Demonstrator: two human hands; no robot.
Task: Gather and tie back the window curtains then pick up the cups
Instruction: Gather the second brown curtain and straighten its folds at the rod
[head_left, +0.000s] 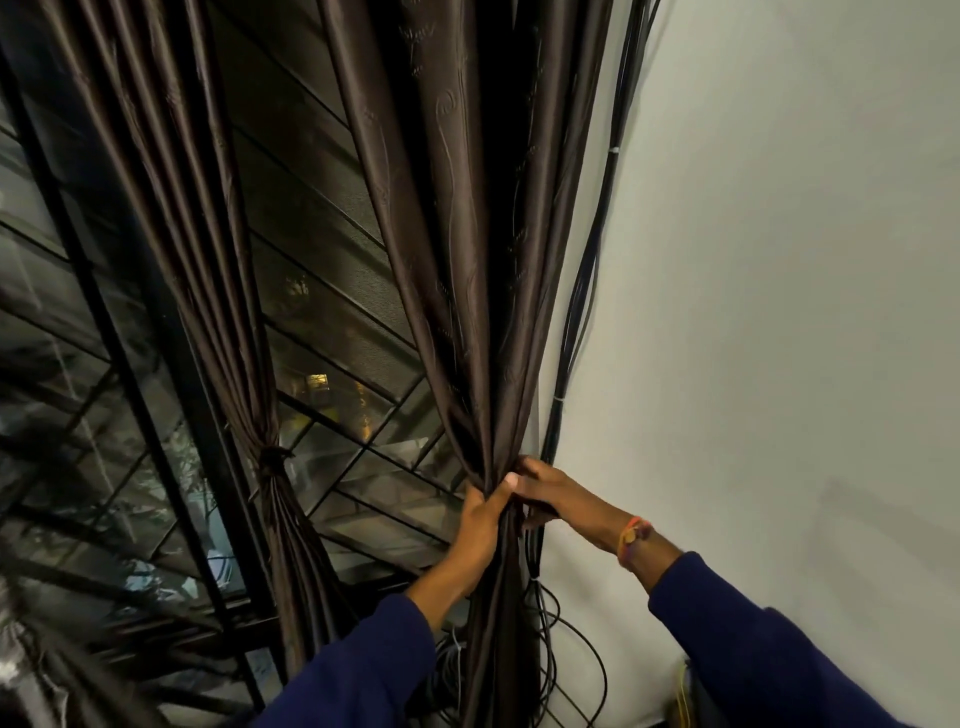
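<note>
Two dark brown curtains hang in front of the window. The left curtain (218, 291) is bunched and bound at its waist by a knotted tie (271, 460). The right curtain (467, 260) hangs beside the wall and is gathered into a narrow bundle. My left hand (480, 525) is closed around that bundle from the left. My right hand (550, 493) grips the same bundle from the right, its thumb pressed on the cloth at the same height. No cups are in view.
Behind the curtains is a window (322, 395) with a black metal grille. A bundle of black cables (582, 312) runs down the corner and loops loosely at the bottom (571, 649). A plain pale wall (779, 312) fills the right side.
</note>
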